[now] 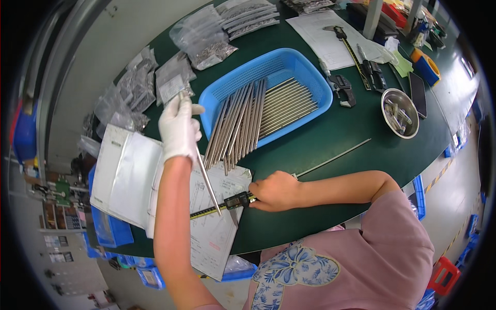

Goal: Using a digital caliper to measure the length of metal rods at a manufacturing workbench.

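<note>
My left hand, in a white glove, is closed round a slim metal rod that slants down toward me. The rod's lower end crosses the digital caliper, close to its display. My bare right hand grips that caliper above the drawing sheets. Just beyond my hands, a blue plastic basket holds many metal rods. Some lie flat in rows; a darker bundle leans over the near rim. A thin metal strip extends right from behind my right hand; whether it belongs to the caliper I cannot tell.
An open binder and printed drawings lie at the left. Bags of small metal parts line the far side. To the right are a micrometer, another caliper, a steel bowl of metal pieces and a phone.
</note>
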### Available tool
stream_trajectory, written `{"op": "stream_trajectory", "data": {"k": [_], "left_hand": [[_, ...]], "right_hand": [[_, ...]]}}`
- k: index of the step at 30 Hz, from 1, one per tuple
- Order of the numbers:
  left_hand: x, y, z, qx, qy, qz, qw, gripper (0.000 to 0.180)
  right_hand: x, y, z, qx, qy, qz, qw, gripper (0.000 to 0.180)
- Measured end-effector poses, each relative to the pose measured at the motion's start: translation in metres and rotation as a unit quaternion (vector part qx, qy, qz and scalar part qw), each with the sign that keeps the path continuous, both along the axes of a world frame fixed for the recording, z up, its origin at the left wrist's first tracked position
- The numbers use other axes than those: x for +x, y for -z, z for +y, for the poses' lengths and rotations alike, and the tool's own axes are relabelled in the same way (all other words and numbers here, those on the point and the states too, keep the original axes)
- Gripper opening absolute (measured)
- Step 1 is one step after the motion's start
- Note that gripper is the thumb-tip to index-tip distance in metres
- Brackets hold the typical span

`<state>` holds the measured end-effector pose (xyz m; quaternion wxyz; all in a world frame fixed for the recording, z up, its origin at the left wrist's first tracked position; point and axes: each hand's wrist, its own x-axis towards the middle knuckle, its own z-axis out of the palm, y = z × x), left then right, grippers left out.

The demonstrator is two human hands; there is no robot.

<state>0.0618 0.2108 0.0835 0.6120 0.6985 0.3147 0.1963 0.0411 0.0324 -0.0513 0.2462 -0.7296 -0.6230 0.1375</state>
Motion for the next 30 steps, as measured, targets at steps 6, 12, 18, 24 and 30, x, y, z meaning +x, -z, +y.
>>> {"op": "stream_trajectory", "data": {"k": [6,12,18,24,30], "left_hand": [[0.082,0.067,0.018,0.349,0.098,0.223,0.905,0.027],[0.101,0.049,-0.037,0.598,0.152,0.409,0.673,0.027],[0.121,0.058,-0.076,0.613,0.283,0.328,0.661,0.025],[0.14,0.079,-0.06,0.492,0.23,0.337,0.769,0.02],[0.126,0.062,-0.037,0.456,0.275,0.393,0.75,0.033]], "right_hand": [[-0.004,0.006,0.007,0.037,0.009,0.018,0.999,0.036],[0.003,0.007,-0.001,0.029,0.02,0.072,0.997,0.03],[0.0,0.008,0.002,0.042,-0.006,0.06,0.997,0.031],[0.001,0.008,0.004,-0.006,0.016,0.019,1.0,0.037],[-0.003,0.003,0.01,-0.017,0.002,-0.046,0.999,0.037]]}}
